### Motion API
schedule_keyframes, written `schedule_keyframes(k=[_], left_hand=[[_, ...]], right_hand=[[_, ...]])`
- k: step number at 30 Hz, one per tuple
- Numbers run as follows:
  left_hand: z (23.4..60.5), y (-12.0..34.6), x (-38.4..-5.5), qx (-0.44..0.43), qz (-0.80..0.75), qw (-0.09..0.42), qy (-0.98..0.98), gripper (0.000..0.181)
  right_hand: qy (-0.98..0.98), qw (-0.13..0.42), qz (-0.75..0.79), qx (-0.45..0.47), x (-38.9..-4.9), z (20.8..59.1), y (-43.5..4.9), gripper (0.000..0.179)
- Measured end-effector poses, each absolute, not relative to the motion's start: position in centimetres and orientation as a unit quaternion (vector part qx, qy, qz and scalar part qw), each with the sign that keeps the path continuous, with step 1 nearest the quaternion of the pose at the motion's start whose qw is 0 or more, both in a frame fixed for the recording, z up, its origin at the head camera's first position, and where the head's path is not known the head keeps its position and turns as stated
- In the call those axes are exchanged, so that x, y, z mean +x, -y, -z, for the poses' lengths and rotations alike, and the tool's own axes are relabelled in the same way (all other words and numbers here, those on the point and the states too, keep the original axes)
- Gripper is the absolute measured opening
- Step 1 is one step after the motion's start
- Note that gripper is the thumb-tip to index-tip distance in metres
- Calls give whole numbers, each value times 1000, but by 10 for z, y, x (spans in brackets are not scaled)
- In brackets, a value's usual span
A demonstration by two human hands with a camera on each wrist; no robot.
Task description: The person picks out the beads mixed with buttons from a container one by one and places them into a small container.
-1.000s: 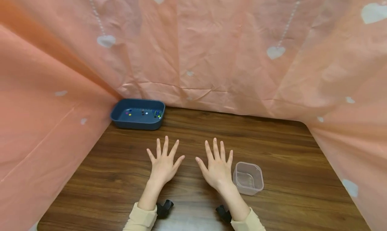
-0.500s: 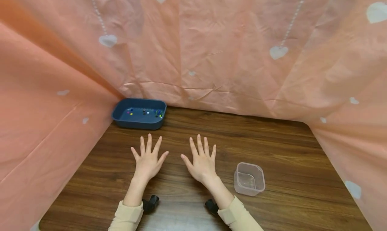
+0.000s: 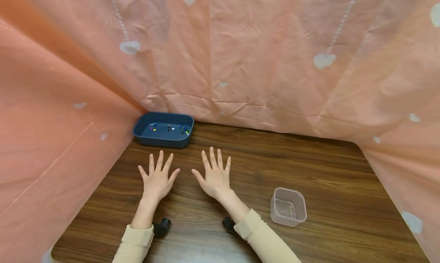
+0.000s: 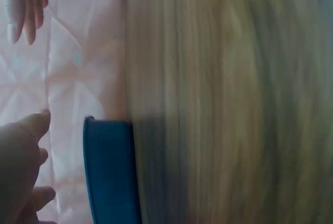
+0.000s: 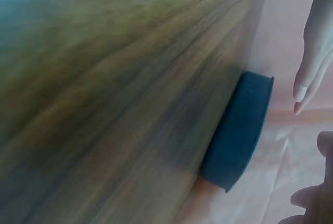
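Observation:
My left hand is held with fingers straight and spread, back up, in front of the blue tray. To its right my right hand has its fingers spread the same way, a gap between the two thumbs. Neither hand holds anything. Inside the tray at the back left lie several tiny coloured pieces, too small to name. A clear square plastic box stands apart from the right hand, to its right. Both wrist views show the tray's outer wall and parts of the hands.
Everything stands on a brown wood-grain table. A pink curtain with white hearts encloses it at the back and sides. Black wrist-worn devices show by the cream sleeves.
Both hands have moved left across the table, still spread; the right one is now well away from the clear box. The view has shifted slightly. The tray and box stay put.

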State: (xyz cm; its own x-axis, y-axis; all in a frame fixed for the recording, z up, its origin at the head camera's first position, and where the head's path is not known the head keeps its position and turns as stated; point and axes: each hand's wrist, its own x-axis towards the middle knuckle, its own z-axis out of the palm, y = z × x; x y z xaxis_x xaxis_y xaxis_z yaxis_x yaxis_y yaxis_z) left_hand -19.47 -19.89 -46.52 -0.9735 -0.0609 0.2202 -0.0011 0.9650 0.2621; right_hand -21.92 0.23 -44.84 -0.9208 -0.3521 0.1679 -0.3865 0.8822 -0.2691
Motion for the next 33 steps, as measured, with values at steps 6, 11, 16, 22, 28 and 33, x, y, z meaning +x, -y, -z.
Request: schedule_keyframes(k=[6, 11, 16, 22, 28, 33], left_hand=[[468, 222, -207, 25, 120, 113, 986, 64], [470, 239, -217, 23, 118, 117, 986, 63], [471, 253, -227, 25, 111, 120, 986, 63], [468, 267, -243, 22, 115, 129, 985, 62], [463, 278, -265, 10, 114, 118, 986, 62], [460, 289, -279, 15, 109, 94, 989, 63]], right_hand=[[968, 56, -146, 198, -234, 450, 23, 72], [968, 51, -143, 201, -248, 453, 45, 71], [971, 46, -106, 208, -258, 458, 61, 70], [971, 42, -92, 217, -270, 458, 77, 70], [973, 40, -86, 212, -285, 453, 88, 67], [975, 23, -64, 211, -296, 450, 96, 68]])
